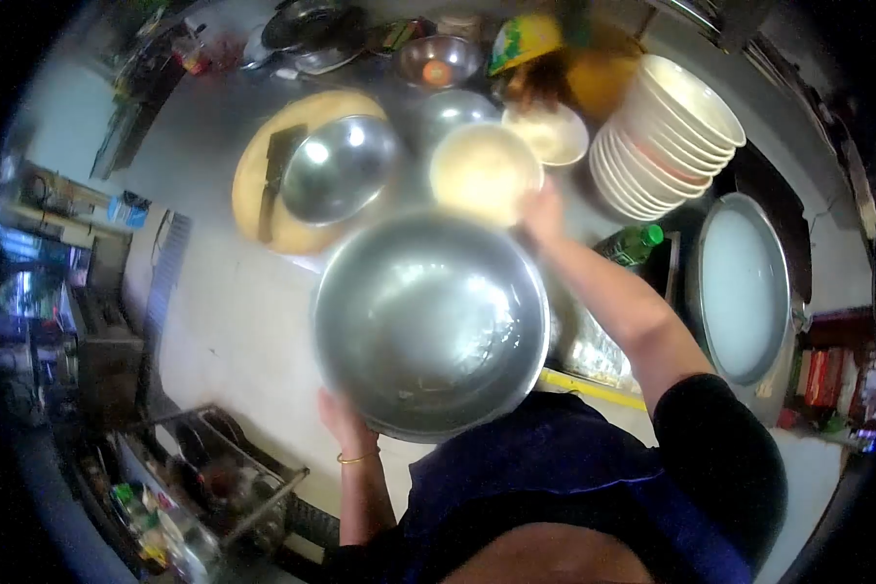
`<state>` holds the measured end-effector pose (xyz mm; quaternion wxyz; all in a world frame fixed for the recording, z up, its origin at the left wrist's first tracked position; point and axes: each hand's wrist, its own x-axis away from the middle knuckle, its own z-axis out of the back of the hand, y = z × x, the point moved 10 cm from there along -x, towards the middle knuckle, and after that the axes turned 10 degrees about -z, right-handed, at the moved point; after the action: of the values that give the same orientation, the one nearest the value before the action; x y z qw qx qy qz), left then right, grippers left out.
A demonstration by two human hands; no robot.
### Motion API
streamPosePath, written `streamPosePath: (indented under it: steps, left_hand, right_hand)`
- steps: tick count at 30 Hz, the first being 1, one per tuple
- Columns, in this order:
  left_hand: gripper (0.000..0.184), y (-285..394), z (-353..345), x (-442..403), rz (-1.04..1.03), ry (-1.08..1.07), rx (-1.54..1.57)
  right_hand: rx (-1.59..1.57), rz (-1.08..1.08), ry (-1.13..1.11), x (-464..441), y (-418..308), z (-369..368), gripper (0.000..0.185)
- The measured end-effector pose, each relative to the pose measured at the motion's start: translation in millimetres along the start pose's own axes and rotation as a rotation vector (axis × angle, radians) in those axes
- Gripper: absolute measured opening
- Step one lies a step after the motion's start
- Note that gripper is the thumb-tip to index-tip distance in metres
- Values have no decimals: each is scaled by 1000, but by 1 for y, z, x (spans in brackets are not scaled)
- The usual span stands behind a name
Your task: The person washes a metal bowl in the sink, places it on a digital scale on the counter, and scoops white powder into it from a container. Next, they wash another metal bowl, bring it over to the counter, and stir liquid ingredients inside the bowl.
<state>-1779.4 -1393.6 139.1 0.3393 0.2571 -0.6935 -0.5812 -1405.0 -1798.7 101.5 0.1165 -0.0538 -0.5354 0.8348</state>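
A large steel basin [428, 326] is tilted in front of my body, its inside shiny and wet-looking. My left hand [343, 419], with a yellow bangle at the wrist, grips the basin's lower left rim. Beyond the basin's upper edge, my right hand [540, 212] has its fingers closed on the right rim of a pale bowl [485, 175], slightly blurred. Just past it another white bowl [545, 134] sits near a co-worker's hand [535, 90].
A stack of white bowls [657, 146] stands at the right, near a green-capped bottle [635, 243] and a round tub of whitish liquid [745, 287]. To the left, a steel bowl [341, 168] and a cleaver [280, 180] lie on a round wooden board [253, 185].
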Motion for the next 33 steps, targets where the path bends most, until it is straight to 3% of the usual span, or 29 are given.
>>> streamPosePath:
  steps: [1,2,4,6,7,10,12,13,16,19,21,24,26,28,31,33]
  left_hand:
    - [13,-2,3,1,-1,3,5]
    - [13,-5,4,0,-4,1,10]
    - [14,-11,7,-2,13,14,-58]
    - [16,-18,14,-3,51,45,-202]
    - [17,-17,10,-1,21,45,-122]
    - [19,-16,-3,9,-15,40,82]
    - [20,-20,-11,17,16,25,175]
    - [19,-24,-11,18,23,31,151]
    - [16,-27,-23,18,33,37,112]
    - [13,-20,-45,22,34,45,127]
    - [13,-25,-57,18,22,45,124]
    - [16,-25,-77,16,57,8,-32]
    - [25,-36,-98,20,150,-46,253]
    - [36,-37,-115,24,240,-118,243]
    - [35,-3,-111,52,113,-197,63]
    - [35,6,-126,64,132,-261,142]
  right_hand:
    - [-67,103,69,3,-35,11,31]
    - [-102,34,44,3,-61,13,29]
    - [-294,-282,-93,5,-103,3,26]
    - [-293,-450,-175,-29,-94,-28,25]
    - [-295,-534,-213,-44,-87,-41,25]
    - [-252,-530,-443,-56,-87,-85,26]
    - [-409,-564,-530,-48,-84,-104,28]
    - [-343,-473,-627,-39,-96,-106,34]
    - [-156,-210,-427,-32,-114,-63,40]
    - [-407,196,-332,8,-104,18,36]
    - [-200,312,-191,71,-128,91,33]
    - [-200,123,-157,130,-88,159,26]
    - [129,328,-39,173,-130,206,24]
    - [328,494,70,200,-147,249,25]
    - [488,419,151,234,-152,326,27]
    - [600,356,210,235,-137,370,29]
